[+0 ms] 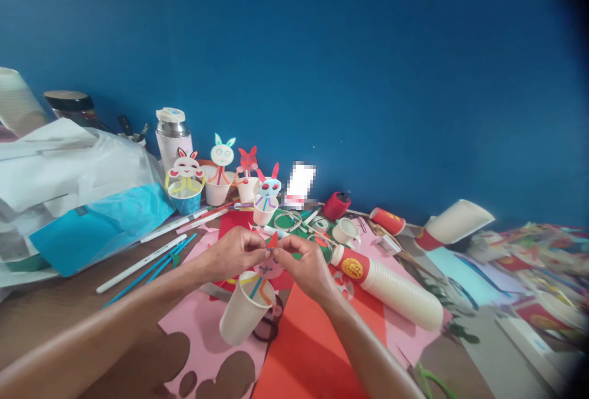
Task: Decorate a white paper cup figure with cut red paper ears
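Observation:
My left hand (235, 254) and my right hand (305, 265) meet at the top of a pink paper rabbit head (265, 271). The fingers of both are pinched at its upper edge, around a small pointed red paper ear (273, 240). Drawn lines mark the face. Below it, coloured strips run down into a tilted white paper cup (243, 314), which stands over pink paper. Fingers hide part of the head and the exact contact. Dark scissor handles (267, 329) lie beside the cup.
Behind stand several finished-looking rabbit figures in cups (222, 154). A stack of paper cups (391, 288) lies right, past an orange sheet (317, 350). Cut pink paper (202, 325) lies in front. Plastic-wrapped paper (101, 215) is left; a pale flask (173, 135) stands at the blue wall.

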The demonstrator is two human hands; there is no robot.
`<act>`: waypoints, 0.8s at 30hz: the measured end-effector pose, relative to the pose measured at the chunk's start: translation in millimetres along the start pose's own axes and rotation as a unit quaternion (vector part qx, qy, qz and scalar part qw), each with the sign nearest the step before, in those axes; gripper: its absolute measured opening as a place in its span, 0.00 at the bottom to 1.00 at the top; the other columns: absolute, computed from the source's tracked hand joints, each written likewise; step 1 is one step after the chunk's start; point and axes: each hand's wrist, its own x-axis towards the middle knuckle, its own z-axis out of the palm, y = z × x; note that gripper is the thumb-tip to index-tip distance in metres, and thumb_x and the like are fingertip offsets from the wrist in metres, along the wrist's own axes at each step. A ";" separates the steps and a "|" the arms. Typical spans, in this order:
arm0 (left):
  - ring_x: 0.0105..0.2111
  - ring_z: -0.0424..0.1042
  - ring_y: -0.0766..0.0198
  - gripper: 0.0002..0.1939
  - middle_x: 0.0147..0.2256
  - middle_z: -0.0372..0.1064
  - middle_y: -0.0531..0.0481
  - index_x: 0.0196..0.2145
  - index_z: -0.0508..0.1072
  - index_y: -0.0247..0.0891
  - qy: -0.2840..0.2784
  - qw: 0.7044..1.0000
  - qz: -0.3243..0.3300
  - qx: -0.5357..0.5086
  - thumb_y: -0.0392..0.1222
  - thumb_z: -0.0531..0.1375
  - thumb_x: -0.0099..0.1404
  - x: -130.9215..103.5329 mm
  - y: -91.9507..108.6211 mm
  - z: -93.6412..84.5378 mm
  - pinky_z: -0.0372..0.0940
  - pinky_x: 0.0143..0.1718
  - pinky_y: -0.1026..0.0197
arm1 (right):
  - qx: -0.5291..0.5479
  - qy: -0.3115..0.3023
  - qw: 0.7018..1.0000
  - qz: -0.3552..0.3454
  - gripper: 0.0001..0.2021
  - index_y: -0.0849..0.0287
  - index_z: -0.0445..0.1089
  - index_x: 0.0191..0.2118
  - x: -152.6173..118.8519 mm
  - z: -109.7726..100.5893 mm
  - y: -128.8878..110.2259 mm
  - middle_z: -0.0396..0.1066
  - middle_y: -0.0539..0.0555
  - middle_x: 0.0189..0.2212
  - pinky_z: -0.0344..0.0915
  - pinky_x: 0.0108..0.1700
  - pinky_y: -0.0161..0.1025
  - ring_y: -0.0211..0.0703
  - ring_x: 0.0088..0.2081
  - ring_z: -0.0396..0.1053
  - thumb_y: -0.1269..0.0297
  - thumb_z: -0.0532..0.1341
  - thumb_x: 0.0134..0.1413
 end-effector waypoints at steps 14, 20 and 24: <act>0.22 0.61 0.69 0.11 0.19 0.64 0.53 0.22 0.71 0.33 -0.008 0.998 0.030 -0.049 0.43 0.55 0.54 -2.3 5.5 -7.1 0.54 0.23 0.68 | -0.070 0.011 0.997 -0.013 0.07 0.59 0.64 0.23 -5.6 2.7 -6.1 0.63 0.47 0.20 0.56 0.27 0.30 0.36 0.25 0.60 0.66 0.55 0.49; 0.25 0.64 0.67 0.11 0.22 0.67 0.52 0.24 0.72 0.32 0.003 0.998 0.037 -0.055 0.41 0.54 0.55 -1.8 0.9 -3.0 0.57 0.26 0.67 | -0.050 0.008 0.999 -0.003 0.07 0.59 0.64 0.24 -6.0 3.7 -5.2 0.63 0.47 0.22 0.57 0.30 0.31 0.36 0.26 0.61 0.65 0.55 0.50; 0.25 0.64 0.67 0.10 0.22 0.68 0.52 0.24 0.72 0.32 0.003 0.998 0.038 -0.053 0.41 0.54 0.55 -1.9 2.2 -2.5 0.57 0.27 0.67 | -0.042 0.002 0.999 0.005 0.08 0.59 0.63 0.24 -5.7 4.0 -4.4 0.62 0.46 0.21 0.56 0.28 0.31 0.35 0.25 0.59 0.63 0.55 0.50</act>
